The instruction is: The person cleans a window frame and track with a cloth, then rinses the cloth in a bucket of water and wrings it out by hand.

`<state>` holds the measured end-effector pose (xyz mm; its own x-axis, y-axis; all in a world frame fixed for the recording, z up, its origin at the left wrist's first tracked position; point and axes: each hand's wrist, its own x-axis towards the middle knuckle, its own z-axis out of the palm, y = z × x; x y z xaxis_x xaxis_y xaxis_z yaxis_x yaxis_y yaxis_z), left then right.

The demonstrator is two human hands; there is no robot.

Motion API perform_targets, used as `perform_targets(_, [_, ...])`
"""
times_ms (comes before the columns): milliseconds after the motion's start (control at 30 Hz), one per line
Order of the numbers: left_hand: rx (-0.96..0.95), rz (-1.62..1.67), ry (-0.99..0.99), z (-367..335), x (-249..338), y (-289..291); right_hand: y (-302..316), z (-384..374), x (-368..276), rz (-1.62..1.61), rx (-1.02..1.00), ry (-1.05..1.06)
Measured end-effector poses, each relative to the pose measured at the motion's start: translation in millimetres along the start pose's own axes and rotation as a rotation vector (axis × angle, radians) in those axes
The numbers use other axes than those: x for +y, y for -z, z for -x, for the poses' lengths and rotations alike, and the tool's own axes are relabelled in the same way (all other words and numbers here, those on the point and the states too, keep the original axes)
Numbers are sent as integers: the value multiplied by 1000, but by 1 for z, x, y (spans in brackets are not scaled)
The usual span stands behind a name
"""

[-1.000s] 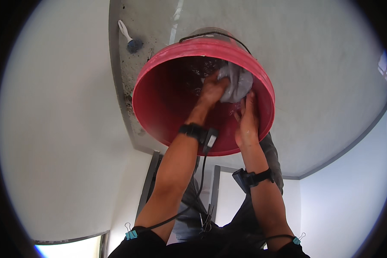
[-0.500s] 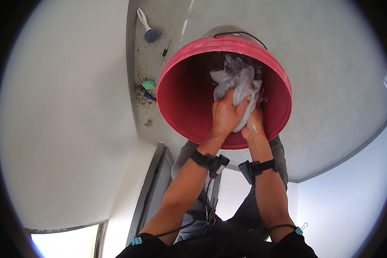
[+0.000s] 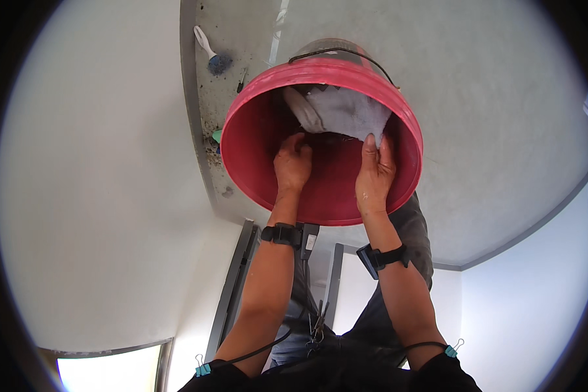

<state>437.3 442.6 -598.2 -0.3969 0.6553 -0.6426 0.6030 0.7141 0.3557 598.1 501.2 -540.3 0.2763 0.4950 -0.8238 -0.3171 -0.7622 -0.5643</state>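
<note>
A wet, pale grey cloth (image 3: 349, 112) is spread out inside a red bucket (image 3: 326, 208), whose open mouth faces me. My right hand (image 3: 375, 176) reaches in and pinches the cloth's lower right corner between thumb and fingers. To the left, my left hand (image 3: 292, 164) is also inside the rim, its fingers curled closed just below the bunched left end of the cloth. Whether those fingers grip anything is hidden. Behind the cloth, the bottom of the bucket lies in shadow.
A wire handle (image 3: 346, 51) arches over the bucket's far side. Along the wall's foot at left lie a white-handled brush (image 3: 206, 42), a thin dark tool (image 3: 242, 80), a green block (image 3: 217, 136) and crumbs of debris. My legs (image 3: 408, 228) flank the bucket's near side.
The cloth has gone from a bunched wad between both hands to a spread sheet farther up in the bucket. My hands have moved apart, the left one leftward. The bucket appears slightly farther left.
</note>
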Motion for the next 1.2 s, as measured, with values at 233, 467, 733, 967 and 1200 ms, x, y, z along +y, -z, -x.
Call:
perform_targets(233, [-175,309,-392,-59,51,-22,-10,18,-22,516,-315,739])
perform_targets(467, [-542,176,-2,13,-4,-25,-1,27,-28,570,-381,710])
perform_targets(733, [-128,-91,-77,-52,27,-14,-4,27,-17,508,-311,514])
perform_targets(967, [-340,-464,-254,-102,51,-41,13,25,-25,184,-221,-45])
perform_targets(1200, [-461,-658,-515,-102,54,-51,39,11,-19,250,-140,34])
